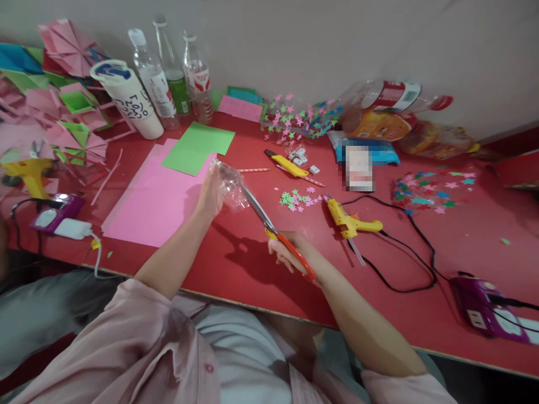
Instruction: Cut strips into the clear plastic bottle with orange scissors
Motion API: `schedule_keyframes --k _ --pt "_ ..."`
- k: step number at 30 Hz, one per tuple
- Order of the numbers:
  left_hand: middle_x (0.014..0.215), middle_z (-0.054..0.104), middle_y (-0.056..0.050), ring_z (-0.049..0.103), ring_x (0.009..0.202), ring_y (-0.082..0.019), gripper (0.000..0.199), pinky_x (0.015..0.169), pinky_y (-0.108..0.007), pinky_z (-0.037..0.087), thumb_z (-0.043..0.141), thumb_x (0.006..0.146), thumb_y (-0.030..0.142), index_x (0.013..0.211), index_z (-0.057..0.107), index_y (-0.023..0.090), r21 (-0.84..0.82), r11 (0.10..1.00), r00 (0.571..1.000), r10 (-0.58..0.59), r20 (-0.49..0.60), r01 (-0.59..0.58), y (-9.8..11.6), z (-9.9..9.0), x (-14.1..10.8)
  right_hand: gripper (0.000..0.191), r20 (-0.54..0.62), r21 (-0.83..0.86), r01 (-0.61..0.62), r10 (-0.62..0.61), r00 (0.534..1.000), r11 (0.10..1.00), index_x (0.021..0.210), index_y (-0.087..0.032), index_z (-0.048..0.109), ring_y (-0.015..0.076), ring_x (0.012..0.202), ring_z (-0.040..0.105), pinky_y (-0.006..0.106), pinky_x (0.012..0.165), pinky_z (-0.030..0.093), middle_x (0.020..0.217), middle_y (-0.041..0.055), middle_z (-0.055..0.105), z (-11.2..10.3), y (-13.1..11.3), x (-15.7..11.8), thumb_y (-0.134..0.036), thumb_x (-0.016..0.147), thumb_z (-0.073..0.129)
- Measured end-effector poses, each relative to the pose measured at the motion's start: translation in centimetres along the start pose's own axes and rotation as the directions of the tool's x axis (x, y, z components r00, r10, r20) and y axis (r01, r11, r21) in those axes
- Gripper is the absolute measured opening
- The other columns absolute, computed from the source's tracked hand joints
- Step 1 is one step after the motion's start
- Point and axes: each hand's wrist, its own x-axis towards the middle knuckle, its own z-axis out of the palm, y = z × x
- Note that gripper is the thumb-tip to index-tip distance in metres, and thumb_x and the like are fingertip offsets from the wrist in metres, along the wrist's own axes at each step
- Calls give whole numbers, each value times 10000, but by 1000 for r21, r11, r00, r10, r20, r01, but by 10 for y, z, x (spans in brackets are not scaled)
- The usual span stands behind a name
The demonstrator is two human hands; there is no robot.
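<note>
Fingers (278, 252) round scissors (266, 219), crinkled plastic (236, 196) perhaps

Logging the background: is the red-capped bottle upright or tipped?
Tipped: the bottle lies on its side, red cap toward the picture's right.

White tumbler (135, 109) beside three bottles (178, 92), near wall (286, 45).
</note>
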Motion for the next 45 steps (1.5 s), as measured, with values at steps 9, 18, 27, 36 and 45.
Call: schedule_keyframes --k 9,18,27,36,45 --pt "893 733 -39 723 1049 -219 341 977 -405 555 682 810 584 846 627 250 -58 997 997 -49 -64 45 8 -3 2 519 65 -162 77 -68 996 984 681 -232 442 109 509 404 258 512 308 562 -61 429 -19 -13 -18 -695 761 662" --pt "927 760 -38 735 1045 -207 339 945 -378 588 609 871 593 865 652 257 -75 996 995 -48 -85 42 10 -4 6 643 27 -272 27 -20 999 962 624 -251 354 101 484 319 257 486 237 515 -74 316 -17 0 -6 -823 720 632" --pt "891 761 -56 737 1033 -222 372 936 -393 578 593 886 617 839 648 251 -25 996 995 -86 -52 84 6 -1 3 607 33 -167 18 -13 999 986 629 -241 404 107 463 391 255 468 277 507 -62 391 -8 -14 -15 -791 763 625" --pt "886 761 -60 732 971 -225 384 922 -390 560 641 852 619 858 642 235 -32 997 994 -67 -85 65 6 7 -2 594 45 -196 7 2 999 981 619 -233 453 108 424 407 256 446 291 483 -56 401 -8 -3 -8 -791 781 581" --pt "916 761 -65 725 1053 -238 372 969 -405 549 645 850 607 870 642 235 -18 999 995 -47 -88 46 5 9 -3 561 22 -129 -16 19 1000 992 649 -223 501 104 398 422 242 417 328 468 -57 426 -5 -10 -13 -756 789 608"
